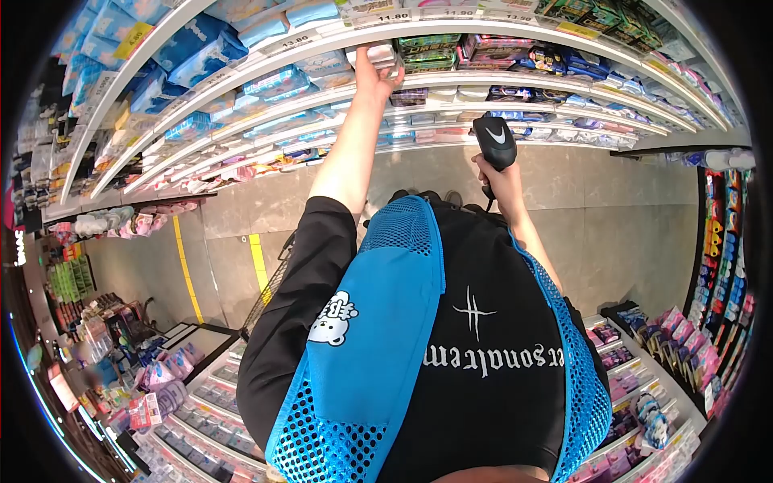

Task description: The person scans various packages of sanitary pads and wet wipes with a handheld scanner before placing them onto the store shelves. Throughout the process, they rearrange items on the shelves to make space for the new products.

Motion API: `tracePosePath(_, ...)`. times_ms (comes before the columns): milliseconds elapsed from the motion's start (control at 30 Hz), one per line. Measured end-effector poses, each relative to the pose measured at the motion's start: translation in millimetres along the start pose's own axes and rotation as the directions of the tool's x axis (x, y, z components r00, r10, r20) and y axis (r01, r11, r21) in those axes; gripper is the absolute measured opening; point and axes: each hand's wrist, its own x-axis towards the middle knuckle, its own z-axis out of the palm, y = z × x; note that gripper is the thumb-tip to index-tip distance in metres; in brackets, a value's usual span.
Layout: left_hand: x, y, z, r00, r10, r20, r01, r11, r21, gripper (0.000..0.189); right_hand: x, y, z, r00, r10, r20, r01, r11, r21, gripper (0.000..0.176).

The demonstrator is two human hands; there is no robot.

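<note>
Blue vest (386, 322); black scanner (494, 145), curved pale mark (498, 135).

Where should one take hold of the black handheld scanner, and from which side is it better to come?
I would grip the handheld scanner by its handle, coming from the near side, as the right hand does. The broad, rounded head sits beyond the fist, on the far side, so this grip likely leaves it free; the handle itself is mostly hidden.

The view is bright, with fisheye-bowed shelves (451, 27) and black corners.
</note>
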Motion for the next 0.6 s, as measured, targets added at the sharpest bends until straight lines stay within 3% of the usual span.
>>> tracePosePath(600,8.9,-2.7,-21.2,0.986,0.09,0.142,-0.08,0.994,-0.078,0.045,1.4,1.6,4.4,1.0,0.016,0.021,-0.016,1.0,0.006,0.011)
